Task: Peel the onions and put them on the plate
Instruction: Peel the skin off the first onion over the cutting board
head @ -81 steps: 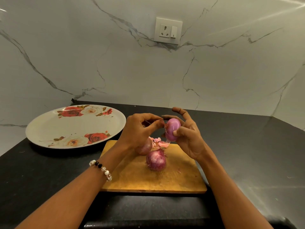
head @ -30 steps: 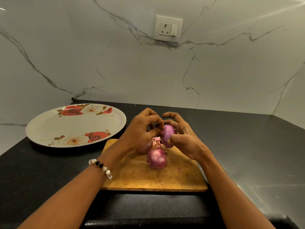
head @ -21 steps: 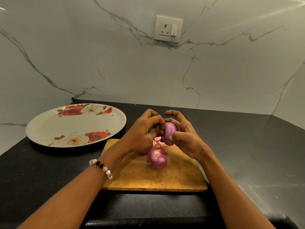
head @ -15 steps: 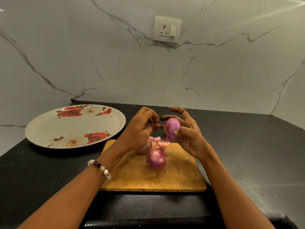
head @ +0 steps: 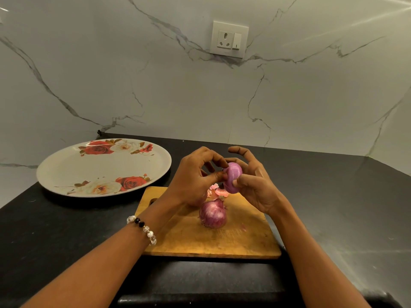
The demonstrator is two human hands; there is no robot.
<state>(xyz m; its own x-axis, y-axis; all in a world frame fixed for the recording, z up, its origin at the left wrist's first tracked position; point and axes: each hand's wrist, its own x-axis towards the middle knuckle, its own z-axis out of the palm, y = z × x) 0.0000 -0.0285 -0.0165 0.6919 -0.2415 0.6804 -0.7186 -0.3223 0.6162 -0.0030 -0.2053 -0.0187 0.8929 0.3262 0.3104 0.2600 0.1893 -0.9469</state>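
Note:
My right hand (head: 255, 185) grips a smooth purple onion (head: 233, 177) above the far end of the wooden cutting board (head: 213, 238). The curled fingertips of my left hand (head: 193, 181) pinch at the onion's left side. An unpeeled onion (head: 213, 214) with dry skin stands on the board below my hands. Pink peel scraps (head: 216, 192) lie just behind it. Another onion is mostly hidden under my left hand. The floral plate (head: 66, 170) sits to the left on the black counter and holds no onion.
The black counter (head: 333, 196) runs along a marble wall. A socket with a switch (head: 229, 40) is on the wall above my hands. The counter's front edge is right below the board.
My hands rose slightly with the onion and my right fingers spread wider; my left fingertips keep picking at the onion's left side. The onion on the board has not moved.

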